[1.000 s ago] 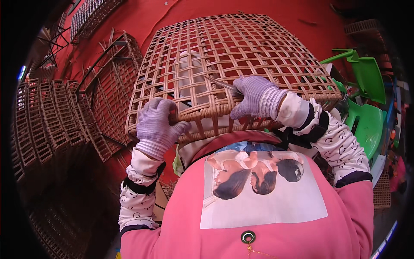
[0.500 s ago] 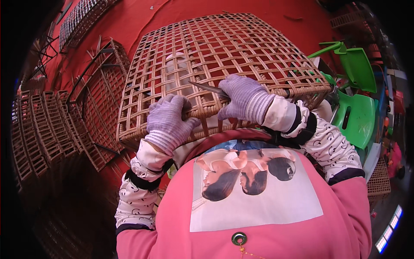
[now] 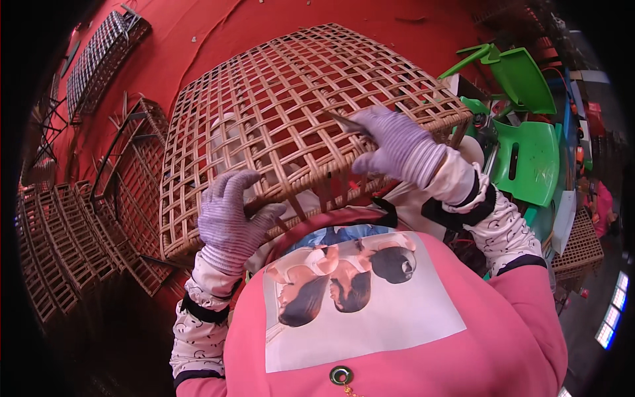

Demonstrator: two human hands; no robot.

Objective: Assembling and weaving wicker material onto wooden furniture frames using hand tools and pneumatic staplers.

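A brown woven rattan piece [image 3: 264, 99] with an open lattice and a folded-down edge lies before me across my lap. My left hand [image 3: 228, 215], in a lilac striped knit glove, is at its near left rim, fingers above and thumb below, closed round the edge. In my right hand [image 3: 397, 142], gloved alike, is a dark pointed metal tool [image 3: 350, 124], its tip over the lattice. The handle is hidden in the palm, so its exact kind does not show. This hand sits just above the near right rim.
More woven panels [image 3: 73, 231] and a framed one [image 3: 139, 165] stand at the left on the red floor covering [image 3: 218, 33]. A checkered woven piece [image 3: 99, 59] is at the far left. Green plastic chairs [image 3: 529, 159] stand at the right, beside a small woven box [image 3: 579, 248].
The rattan piece now appears further left and tilted in the view. My left hand has loosened somewhat, its thumb further from the fingers. My right hand has lifted a little, with the tool turned.
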